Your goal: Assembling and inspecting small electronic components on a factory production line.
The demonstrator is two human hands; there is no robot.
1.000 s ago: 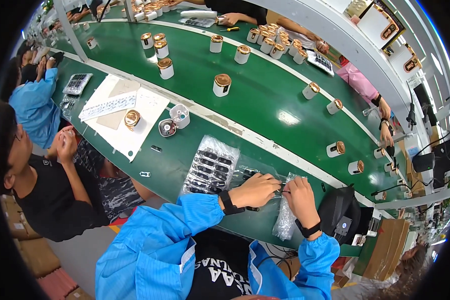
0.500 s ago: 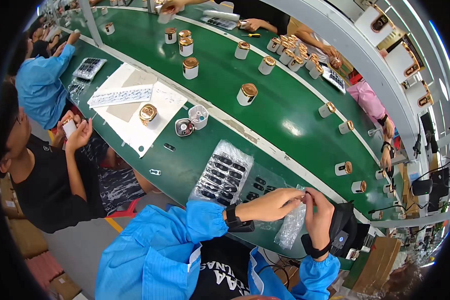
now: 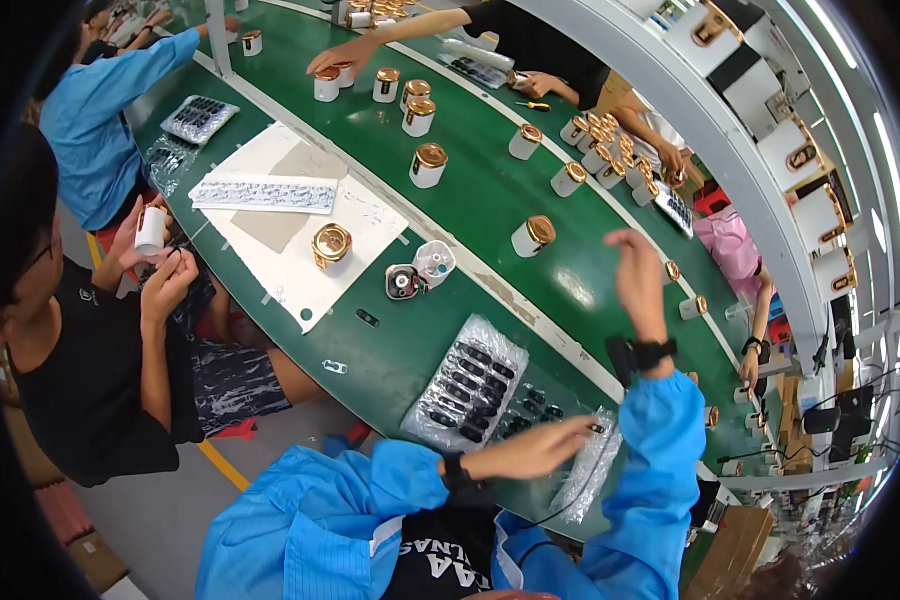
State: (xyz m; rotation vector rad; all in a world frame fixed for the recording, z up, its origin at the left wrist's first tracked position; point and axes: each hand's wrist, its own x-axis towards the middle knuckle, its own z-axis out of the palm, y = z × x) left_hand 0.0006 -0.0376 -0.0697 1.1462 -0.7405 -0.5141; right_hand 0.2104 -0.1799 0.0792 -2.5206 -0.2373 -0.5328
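My left hand [image 3: 542,446] is over the near side of the table, its fingertips closed on a small dark oval piece [image 3: 597,428]. Beneath and beside it lies a crumpled clear plastic bag [image 3: 585,475]. Out over the green belt reaches my right hand [image 3: 638,285], empty, with fingers extended. The nearest item to it is a white canister with a shiny gold top [image 3: 533,237], a little to its left and not touched. Left of my left hand, a bubble-wrapped tray [image 3: 467,385] holds rows of black oval pieces, and several loose ones [image 3: 530,405] lie beside it.
An opened white housing [image 3: 434,262] and a round speaker-like part [image 3: 402,282] stand by a white sheet [image 3: 370,215] bearing another gold-topped canister [image 3: 331,245]. At left a seated person [image 3: 90,330] handles a white canister. Across the belt [image 3: 490,190], other people work.
My right hand has left my left hand and swung up and away over the belt. My left hand keeps the small piece near the plastic bag. The view has shifted.
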